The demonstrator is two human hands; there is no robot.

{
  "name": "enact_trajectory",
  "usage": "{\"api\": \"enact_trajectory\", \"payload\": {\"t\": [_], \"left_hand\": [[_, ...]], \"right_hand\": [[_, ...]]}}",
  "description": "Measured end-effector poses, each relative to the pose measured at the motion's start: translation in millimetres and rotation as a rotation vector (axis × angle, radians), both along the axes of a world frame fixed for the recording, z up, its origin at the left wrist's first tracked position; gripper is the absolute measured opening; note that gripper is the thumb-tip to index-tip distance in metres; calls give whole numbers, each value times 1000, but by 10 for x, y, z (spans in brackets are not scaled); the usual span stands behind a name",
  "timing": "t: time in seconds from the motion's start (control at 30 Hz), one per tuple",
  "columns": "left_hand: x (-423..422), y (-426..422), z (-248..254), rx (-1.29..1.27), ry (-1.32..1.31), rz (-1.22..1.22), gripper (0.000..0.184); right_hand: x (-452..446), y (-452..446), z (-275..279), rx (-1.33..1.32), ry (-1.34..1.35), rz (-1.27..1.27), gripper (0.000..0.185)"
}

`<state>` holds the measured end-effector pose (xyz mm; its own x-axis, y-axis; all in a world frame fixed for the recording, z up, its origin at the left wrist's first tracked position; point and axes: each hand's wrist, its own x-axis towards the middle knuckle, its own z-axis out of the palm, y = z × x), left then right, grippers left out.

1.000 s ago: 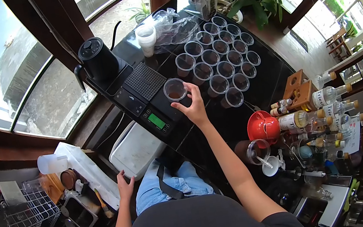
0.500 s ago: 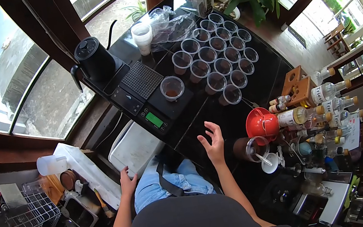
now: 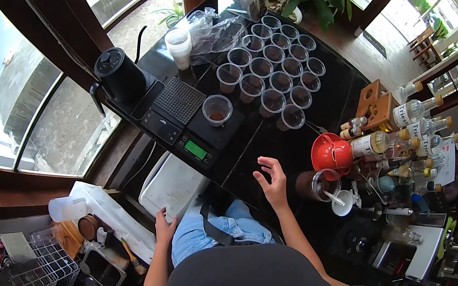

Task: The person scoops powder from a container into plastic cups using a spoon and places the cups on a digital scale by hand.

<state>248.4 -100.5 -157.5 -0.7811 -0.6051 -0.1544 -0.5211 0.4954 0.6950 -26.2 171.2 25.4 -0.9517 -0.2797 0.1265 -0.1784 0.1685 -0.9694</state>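
A clear plastic cup [image 3: 218, 110] with a little brown contents stands on the black scale [image 3: 212, 133], whose green display is lit. My right hand [image 3: 273, 181] is empty over the dark counter, fingers apart, left of a jar of brown contents [image 3: 309, 185] with a white spoon in it. My left hand [image 3: 164, 226] has its fingers apart and holds nothing, near the lower edge of a white-grey lidded bin [image 3: 169, 185]. Several clear cups [image 3: 280, 81] with brown contents stand in rows behind the scale, to the right.
A black kettle [image 3: 119, 76] stands on its base at the back left, near stacked white cups [image 3: 179, 46] and a plastic bag [image 3: 216, 36]. To the right are a red dripper [image 3: 331, 154], a wooden rack [image 3: 375, 108] and several bottles [image 3: 413, 112]. A wire rack [image 3: 44, 267] is at the left.
My right hand has let go of the clear cup on the scale and drawn back toward me, to the lower right. My left hand has shifted slightly.
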Motion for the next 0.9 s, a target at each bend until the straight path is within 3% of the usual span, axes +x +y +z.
{"api": "enact_trajectory", "payload": {"t": [0.7, 0.83, 0.9], "left_hand": [[46, 36, -22, 10, -26, -13, 59], [47, 39, 1, 121, -78, 17, 59], [42, 10, 12, 223, -179, 34, 61]], "right_hand": [[88, -27, 9, 57, 17, 65, 30], [137, -3, 141, 64, 45, 44, 29], [204, 44, 327, 74, 197, -81, 27]]}}
